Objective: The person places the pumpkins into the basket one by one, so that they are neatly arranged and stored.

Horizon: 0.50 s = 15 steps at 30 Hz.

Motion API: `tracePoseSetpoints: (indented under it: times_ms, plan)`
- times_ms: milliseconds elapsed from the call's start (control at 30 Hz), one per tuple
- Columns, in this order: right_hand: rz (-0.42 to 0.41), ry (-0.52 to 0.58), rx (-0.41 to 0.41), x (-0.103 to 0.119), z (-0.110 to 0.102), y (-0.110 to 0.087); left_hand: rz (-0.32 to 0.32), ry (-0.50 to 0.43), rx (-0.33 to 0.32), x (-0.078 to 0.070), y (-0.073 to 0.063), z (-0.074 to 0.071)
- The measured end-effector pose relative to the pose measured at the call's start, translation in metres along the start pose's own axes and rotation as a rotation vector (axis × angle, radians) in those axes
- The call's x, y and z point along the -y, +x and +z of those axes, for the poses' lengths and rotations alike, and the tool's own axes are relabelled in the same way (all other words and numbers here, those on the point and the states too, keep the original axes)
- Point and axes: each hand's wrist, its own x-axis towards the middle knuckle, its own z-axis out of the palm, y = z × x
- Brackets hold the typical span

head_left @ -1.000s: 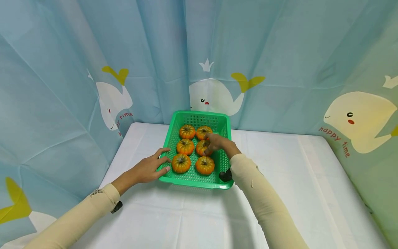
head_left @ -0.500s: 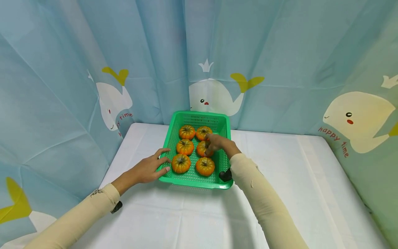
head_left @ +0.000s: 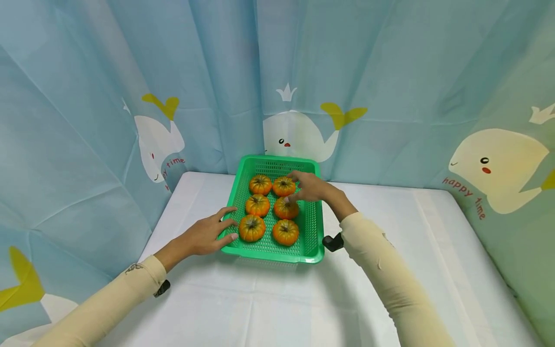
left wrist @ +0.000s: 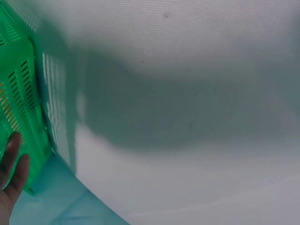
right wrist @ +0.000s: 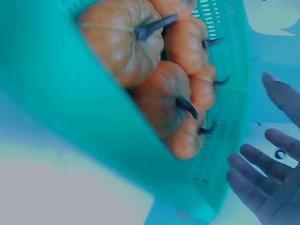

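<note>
A green perforated plastic basket (head_left: pixel 272 257) stands on the white-covered table, holding several small orange pumpkins in two columns of three. My left hand (head_left: pixel 205 235) rests at the basket's left rim with its fingers spread; in the left wrist view its fingertips (left wrist: pixel 21 171) show by the basket wall. My right hand (head_left: pixel 311 187) hovers over the right column, near the middle right pumpkin (head_left: pixel 286 210) and the back right pumpkin (head_left: pixel 282 186). In the right wrist view the right hand (right wrist: pixel 269 183) has spread fingers and holds nothing. Dark curved stems top the pumpkins (right wrist: pixel 126 47).
A pale blue curtain (head_left: pixel 225 86) with printed whales hangs behind the table and along both sides. The white cloth (head_left: pixel 390 241) covers the table to the right of the basket and in front of it. A black wrist device (head_left: pixel 333 242) sits below my right wrist.
My right hand has come off the middle right pumpkin, its fingers spreading as it shifts up and right. That pumpkin lies slightly nearer the front. The left hand stays put.
</note>
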Motion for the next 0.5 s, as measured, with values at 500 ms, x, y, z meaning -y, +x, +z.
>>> tracePoseSetpoints:
  times_ms: [500]
  plan:
    - [0.008,-0.179,-0.370,-0.042,-0.003,-0.093,-0.050,0.199,-0.156,-0.004,-0.025,-0.025]
